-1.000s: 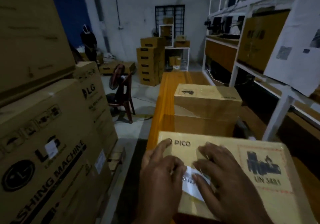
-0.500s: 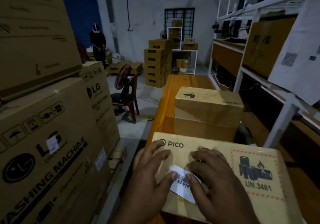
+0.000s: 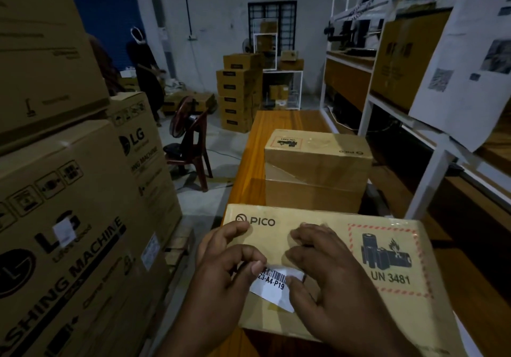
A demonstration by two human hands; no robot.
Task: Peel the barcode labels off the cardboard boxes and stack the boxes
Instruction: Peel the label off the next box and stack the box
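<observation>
A PICO cardboard box (image 3: 279, 239) with a red-bordered UN 3481 battery sticker (image 3: 387, 257) lies right in front of me. On its near left part is a white barcode label (image 3: 272, 287), its upper edge lifted off the cardboard. My left hand (image 3: 221, 273) pinches the label's upper left corner between thumb and forefinger. My right hand (image 3: 331, 282) rests on the box top with fingers spread and its thumb against the label's right edge. Behind stand two more cardboard boxes, the top one (image 3: 318, 154) stacked on the lower one (image 3: 309, 196).
The boxes sit on a long wooden table (image 3: 273, 124). Large LG washing machine cartons (image 3: 69, 218) wall off the left. A white shelf rack (image 3: 431, 163) runs along the right. Farther back are a red chair (image 3: 193, 149), stacked cartons (image 3: 237, 94) and a person (image 3: 143, 74).
My two hands have drawn slightly apart, and more of the label, its barcode and printed code now shows between them. The label's upper edge has come up off the box.
</observation>
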